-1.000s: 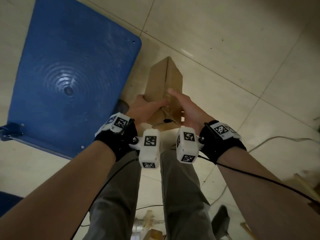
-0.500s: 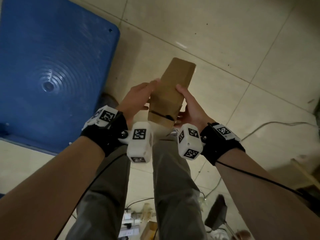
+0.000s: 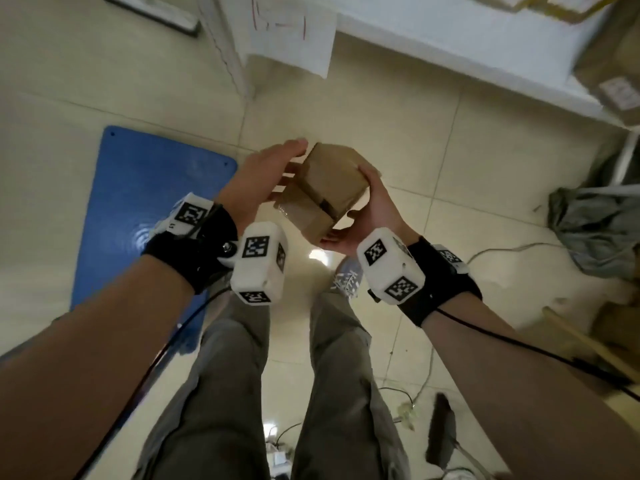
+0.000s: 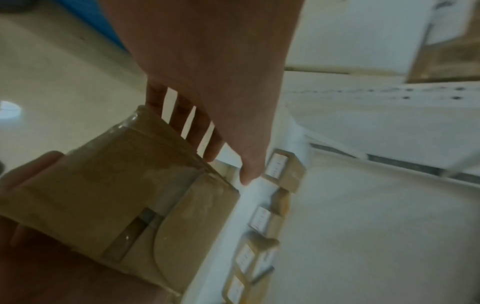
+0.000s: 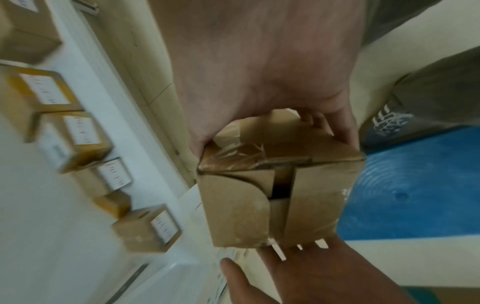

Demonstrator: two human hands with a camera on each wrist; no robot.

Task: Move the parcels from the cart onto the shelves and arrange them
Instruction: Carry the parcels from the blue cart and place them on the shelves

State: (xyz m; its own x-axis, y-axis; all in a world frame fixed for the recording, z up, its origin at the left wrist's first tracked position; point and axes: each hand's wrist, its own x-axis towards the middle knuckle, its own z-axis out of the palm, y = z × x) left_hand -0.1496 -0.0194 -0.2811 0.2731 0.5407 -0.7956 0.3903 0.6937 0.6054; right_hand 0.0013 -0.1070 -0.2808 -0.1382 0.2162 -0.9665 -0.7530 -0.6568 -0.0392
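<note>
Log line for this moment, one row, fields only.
phase: carrying | item: cardboard parcel | left hand: flat against side | right hand: gripping | shelf: ahead, parcels on it

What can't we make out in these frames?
- Parcel contents: dark flap gap only, right wrist view.
- Shelf parcels' label text: motion-blurred, both wrist views.
- Right hand fingertips: behind the parcel, head view.
- Cart: partly covered by the left forearm, head view.
</note>
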